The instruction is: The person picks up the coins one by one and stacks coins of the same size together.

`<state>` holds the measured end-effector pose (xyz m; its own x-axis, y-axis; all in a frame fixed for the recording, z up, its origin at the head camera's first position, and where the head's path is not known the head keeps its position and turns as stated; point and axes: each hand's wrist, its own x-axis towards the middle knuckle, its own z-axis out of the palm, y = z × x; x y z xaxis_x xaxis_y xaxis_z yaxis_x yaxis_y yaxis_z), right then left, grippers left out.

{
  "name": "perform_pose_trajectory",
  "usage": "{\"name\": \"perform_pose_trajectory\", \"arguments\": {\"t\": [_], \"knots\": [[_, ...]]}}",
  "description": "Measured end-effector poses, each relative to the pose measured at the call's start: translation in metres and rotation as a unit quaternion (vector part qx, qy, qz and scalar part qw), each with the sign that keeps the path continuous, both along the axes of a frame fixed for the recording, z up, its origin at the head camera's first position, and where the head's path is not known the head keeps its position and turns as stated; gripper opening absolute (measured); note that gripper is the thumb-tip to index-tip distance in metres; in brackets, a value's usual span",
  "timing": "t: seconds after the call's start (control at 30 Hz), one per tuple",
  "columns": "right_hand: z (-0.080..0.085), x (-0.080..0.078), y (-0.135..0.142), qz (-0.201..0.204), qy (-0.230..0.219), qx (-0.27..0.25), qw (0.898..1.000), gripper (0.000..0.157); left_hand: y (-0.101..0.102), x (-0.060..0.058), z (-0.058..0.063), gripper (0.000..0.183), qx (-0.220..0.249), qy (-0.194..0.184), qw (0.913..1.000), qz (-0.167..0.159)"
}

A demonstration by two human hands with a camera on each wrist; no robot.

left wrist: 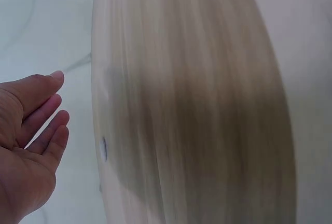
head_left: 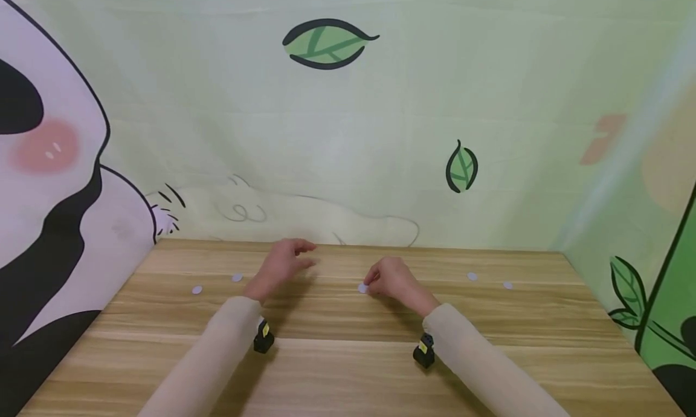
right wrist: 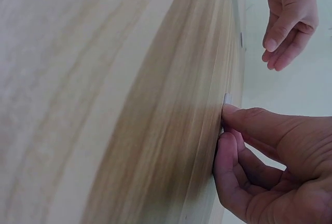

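A pale green backdrop (head_left: 380, 121) fills the upper part of the head view. Below it, a wood-grain table (head_left: 342, 374) spreads across the middle and bottom of the frame, carrying a handful of small flat pieces. A printed panda (head_left: 49, 223) takes up the left edge. Two beige sleeves reach in from the bottom, the left sleeve (head_left: 201, 368) at lower left and the right sleeve (head_left: 500, 362) at lower right. A large printed leaf (head_left: 328, 44) sits at upper centre.

Next in size come the hands. The left hand (head_left: 278, 267), just left of centre, is free, its fingers extended and slightly bent, thumb apart from them; the left wrist view shows it at the left edge against the backdrop. The right hand (head_left: 397, 278), just right of centre, pinches a pale disc (head_left: 362, 289) between thumb and fingertips at the tabletop, the other fingers curled. A smaller printed leaf (head_left: 461, 168) lies right of centre, and a black device (head_left: 264, 338) is on the left wrist, another black device (head_left: 424, 352) on the right.

Smallest are the other discs: two left of the left hand (head_left: 197, 290) (head_left: 237, 277), two at centre right (head_left: 472, 276) (head_left: 508, 285), all flat on the table.
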<state>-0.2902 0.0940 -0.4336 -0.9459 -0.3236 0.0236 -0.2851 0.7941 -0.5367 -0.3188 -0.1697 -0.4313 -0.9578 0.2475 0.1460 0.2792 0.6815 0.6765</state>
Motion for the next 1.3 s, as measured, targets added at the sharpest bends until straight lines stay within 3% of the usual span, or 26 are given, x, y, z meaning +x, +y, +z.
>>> {"name": "perform_pose_trajectory", "arguments": {"t": [0.53,0.7,1.0,1.3], "knots": [[-0.001,-0.001,0.0,-0.001,-0.016,-0.001,1.0,0.005,-0.044,-0.011,-0.017,0.036,0.011,-0.012,0.9983,0.057],[-0.001,-0.001,0.0,-0.003,-0.013,0.0,1.0,0.006,-0.044,-0.012,-0.021,0.035,0.019,-0.02,0.9977,0.062],[-0.002,-0.001,0.002,-0.002,-0.013,0.0,1.0,0.006,-0.038,-0.015,-0.022,0.034,-0.011,-0.033,0.9963,0.079],[-0.002,-0.002,0.001,-0.002,-0.013,-0.005,1.0,0.006,-0.04,-0.018,-0.022,0.023,-0.037,-0.009,0.9975,0.059]]}}
